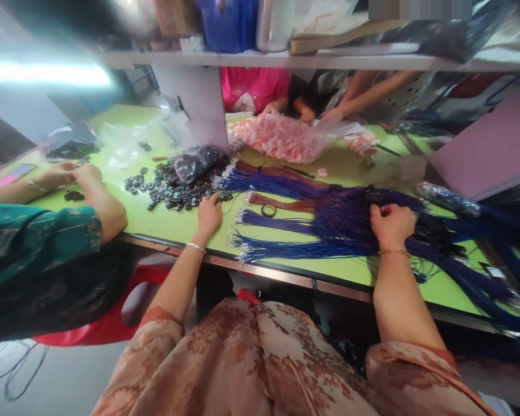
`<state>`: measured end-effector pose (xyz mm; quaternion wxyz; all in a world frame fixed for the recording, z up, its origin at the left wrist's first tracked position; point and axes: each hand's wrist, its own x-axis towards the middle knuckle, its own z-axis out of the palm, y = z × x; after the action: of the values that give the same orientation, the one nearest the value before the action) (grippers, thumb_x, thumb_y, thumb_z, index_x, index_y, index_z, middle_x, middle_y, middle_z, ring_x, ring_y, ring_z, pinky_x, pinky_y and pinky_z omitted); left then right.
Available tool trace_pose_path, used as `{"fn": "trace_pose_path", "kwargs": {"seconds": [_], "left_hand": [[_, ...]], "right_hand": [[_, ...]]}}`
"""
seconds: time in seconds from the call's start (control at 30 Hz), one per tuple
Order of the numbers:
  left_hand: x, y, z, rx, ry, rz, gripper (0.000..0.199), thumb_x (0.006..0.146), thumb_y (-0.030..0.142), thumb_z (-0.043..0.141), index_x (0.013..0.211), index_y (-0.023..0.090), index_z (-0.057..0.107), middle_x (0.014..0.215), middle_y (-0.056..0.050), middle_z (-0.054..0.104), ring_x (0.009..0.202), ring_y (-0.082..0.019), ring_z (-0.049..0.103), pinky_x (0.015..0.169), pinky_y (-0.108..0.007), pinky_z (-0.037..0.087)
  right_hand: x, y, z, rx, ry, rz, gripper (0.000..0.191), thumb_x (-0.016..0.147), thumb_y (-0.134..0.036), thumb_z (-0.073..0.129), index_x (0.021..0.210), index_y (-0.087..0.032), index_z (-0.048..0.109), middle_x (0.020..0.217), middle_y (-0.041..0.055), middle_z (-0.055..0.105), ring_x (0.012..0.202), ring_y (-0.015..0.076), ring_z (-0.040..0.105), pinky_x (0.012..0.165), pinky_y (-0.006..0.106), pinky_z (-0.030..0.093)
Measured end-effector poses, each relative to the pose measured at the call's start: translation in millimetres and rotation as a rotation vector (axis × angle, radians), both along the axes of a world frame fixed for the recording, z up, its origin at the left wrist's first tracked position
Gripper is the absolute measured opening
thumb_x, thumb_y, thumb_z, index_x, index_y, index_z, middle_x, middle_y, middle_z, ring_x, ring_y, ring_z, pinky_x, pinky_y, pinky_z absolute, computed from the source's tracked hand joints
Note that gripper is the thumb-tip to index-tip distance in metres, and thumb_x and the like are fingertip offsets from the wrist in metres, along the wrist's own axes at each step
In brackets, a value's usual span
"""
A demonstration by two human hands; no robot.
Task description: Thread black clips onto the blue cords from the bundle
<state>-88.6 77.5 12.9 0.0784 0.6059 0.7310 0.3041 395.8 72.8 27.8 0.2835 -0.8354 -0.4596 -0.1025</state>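
My left hand (210,215), with its fingers curled together, is at the right edge of a heap of small black plastic pieces (173,188). A black piece shows by its fingertips, with a thin dark wire running from there. My right hand (392,222) is closed over the thick middle of a bundle of blue and purple wires (340,216). Something black shows at those fingertips, but I cannot make out what it is. The wire ends with small silvery terminals fan out between my hands. Brown wires (281,201) and a black ring-shaped roll (268,210) lie among them.
A co-worker's hands (75,173) are at the left of the green table (164,222). Beyond a white divider (199,107), other people's hands work by a bag of pink pieces (281,138). A loaded shelf (251,59) crosses overhead. More blue wires extend right.
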Motion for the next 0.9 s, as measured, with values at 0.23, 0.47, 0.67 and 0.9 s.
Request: {"fn": "trace_pose_path", "kwargs": {"seconds": [0.23,0.47,0.67,0.9], "left_hand": [[0.0,-0.3,-6.8,-0.067,0.221,-0.018,0.027,0.082,0.017,0.045,0.104,0.016,0.06,0.103,-0.017,0.056,0.099,-0.032,0.05,0.084,-0.043,0.038],[-3.2,-20.6,3.2,-0.097,0.179,0.002,0.026,0.076,0.011,0.049,0.101,0.015,0.058,0.098,-0.014,0.055,0.094,-0.027,0.051,0.082,-0.038,0.04],[-12.0,-42.5,-2.9,0.0,-0.304,-0.037,0.029,0.069,0.017,0.061,0.098,0.018,0.064,0.083,-0.004,0.055,0.074,-0.018,0.054,0.077,-0.034,0.044],[-5.6,-72.5,-2.6,-0.054,-1.271,-0.059,0.035,0.062,0.021,0.074,0.091,0.016,0.056,0.078,-0.001,0.063,0.071,-0.012,0.064,0.062,-0.021,0.047]], "right_hand": [[-36.2,-28.6,21.6,0.153,-0.106,-0.002,0.055,0.072,-0.042,0.068,0.118,-0.015,0.054,0.113,0.0233,0.058,0.105,0.0345,0.05,0.08,0.045,0.037],[-170.7,-63.0,27.2,-0.186,0.033,1.284,0.018,0.088,-0.029,0.052,0.091,-0.019,0.066,0.091,0.0069,0.065,0.088,0.0194,0.057,0.08,0.03,0.041],[-205.9,-56.9,2.3,-0.504,-0.016,1.378,0.013,0.086,-0.021,0.052,0.086,-0.018,0.065,0.086,0.005,0.063,0.077,0.0151,0.054,0.069,0.025,0.035],[-205.8,-57.2,8.1,-0.359,-0.162,1.331,0.015,0.086,-0.02,0.047,0.081,-0.017,0.061,0.082,0.0074,0.062,0.073,0.0163,0.051,0.064,0.026,0.029]]}}
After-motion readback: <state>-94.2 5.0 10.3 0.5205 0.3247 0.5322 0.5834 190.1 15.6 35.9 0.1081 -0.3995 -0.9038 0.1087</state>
